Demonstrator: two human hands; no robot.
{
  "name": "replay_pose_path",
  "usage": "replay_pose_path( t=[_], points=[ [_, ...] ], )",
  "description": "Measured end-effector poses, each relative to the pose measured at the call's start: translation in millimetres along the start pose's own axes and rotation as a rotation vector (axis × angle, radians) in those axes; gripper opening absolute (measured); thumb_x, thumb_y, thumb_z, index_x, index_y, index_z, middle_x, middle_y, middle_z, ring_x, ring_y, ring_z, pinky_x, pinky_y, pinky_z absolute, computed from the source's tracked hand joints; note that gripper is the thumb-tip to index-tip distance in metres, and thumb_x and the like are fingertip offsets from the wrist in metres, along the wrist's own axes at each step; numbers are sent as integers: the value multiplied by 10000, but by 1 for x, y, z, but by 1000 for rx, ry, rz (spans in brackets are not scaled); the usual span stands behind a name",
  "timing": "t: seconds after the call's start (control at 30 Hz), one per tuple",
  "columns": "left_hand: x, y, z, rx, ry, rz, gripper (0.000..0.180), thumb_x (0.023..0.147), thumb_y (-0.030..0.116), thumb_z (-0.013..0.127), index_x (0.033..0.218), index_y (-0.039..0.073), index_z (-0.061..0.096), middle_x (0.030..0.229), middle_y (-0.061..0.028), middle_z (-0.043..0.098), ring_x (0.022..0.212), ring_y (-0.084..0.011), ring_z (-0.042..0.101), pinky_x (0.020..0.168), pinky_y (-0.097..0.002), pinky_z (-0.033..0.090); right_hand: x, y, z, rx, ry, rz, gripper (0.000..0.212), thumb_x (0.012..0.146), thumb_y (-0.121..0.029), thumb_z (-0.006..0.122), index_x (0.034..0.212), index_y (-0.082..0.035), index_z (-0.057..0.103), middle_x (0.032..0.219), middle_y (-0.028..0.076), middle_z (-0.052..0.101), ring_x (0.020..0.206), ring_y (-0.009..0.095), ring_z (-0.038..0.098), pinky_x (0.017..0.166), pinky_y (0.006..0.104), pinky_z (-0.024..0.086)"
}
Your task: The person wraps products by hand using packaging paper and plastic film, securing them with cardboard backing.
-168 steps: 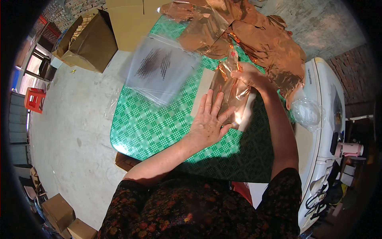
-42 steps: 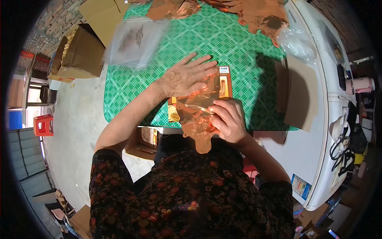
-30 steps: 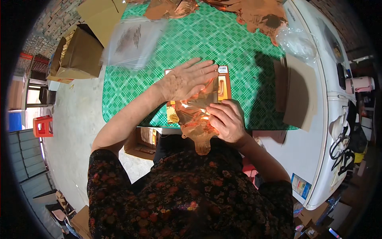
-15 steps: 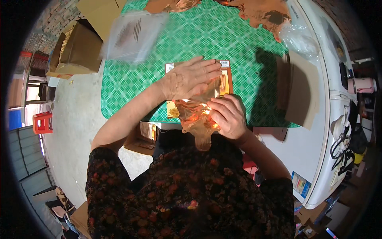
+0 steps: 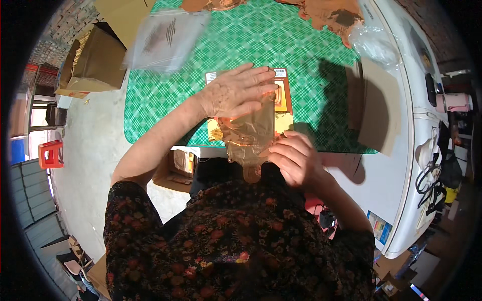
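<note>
A shiny copper-coloured foil balloon (image 5: 249, 131), flat and folded, lies over a printed card (image 5: 283, 120) at the near edge of the table. Its lower end, with a rounded tab, hangs past that edge toward my lap. My left hand (image 5: 237, 94) rests flat across the balloon's upper part, fingers stretched out to the right and pressing it onto the card. Lower down, my right hand (image 5: 295, 159) pinches the balloon's right edge between thumb and fingers. The balloon's top is hidden beneath my left hand. Most of the card is covered too.
The table has a green checked cloth (image 5: 165, 108). Clear plastic bags (image 5: 168, 40) lie at its far left, more copper foil (image 5: 336, 17) and crumpled clear plastic (image 5: 374, 42) at the far right. Cardboard (image 5: 379, 108) stands at the right edge. An open carton (image 5: 98, 60) is at left.
My right hand has slid down and slightly right along the balloon's edge, and the foil's lower part lies smoother. My left hand stays flat on it. The whole view has shifted slightly.
</note>
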State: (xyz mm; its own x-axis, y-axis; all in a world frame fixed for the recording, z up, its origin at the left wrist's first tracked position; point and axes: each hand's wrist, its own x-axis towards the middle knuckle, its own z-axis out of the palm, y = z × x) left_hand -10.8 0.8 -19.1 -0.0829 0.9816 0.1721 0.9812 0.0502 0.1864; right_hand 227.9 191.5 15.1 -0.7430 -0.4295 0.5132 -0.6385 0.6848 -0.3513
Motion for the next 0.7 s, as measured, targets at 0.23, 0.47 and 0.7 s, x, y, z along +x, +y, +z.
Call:
replay_pose_path(
  t=[0.23,0.47,0.7],
  points=[
    [-4,1,0,-11,16,-16,633,1072,443,520,1648,214,392,1745,-92,290,1616,-289,259,1337,-523,176,82,-101,-114,265,1156,-347,128,950,-215,659,945,-88,677,861,68,654,744,262,627,658,428,508],
    [-4,4,-1,-8,41,-18,578,1083,437,527,1604,199,454,1709,-114,354,1597,-289,299,1328,-522,209,93,-109,-162,1101,464,-312,449,990,-114,720,1425,-202,655,1515,32,564,1426,215,458,1022,333,537],
    [-4,3,0,0,53,-13,583,1084,442,516,1608,196,452,1710,-116,356,1598,-286,300,1328,-523,204,112,-100,-130,848,964,-859,333,970,-120,708,1303,-118,699,1320,46,647,1277,257,551,982,346,525]
  ],
)
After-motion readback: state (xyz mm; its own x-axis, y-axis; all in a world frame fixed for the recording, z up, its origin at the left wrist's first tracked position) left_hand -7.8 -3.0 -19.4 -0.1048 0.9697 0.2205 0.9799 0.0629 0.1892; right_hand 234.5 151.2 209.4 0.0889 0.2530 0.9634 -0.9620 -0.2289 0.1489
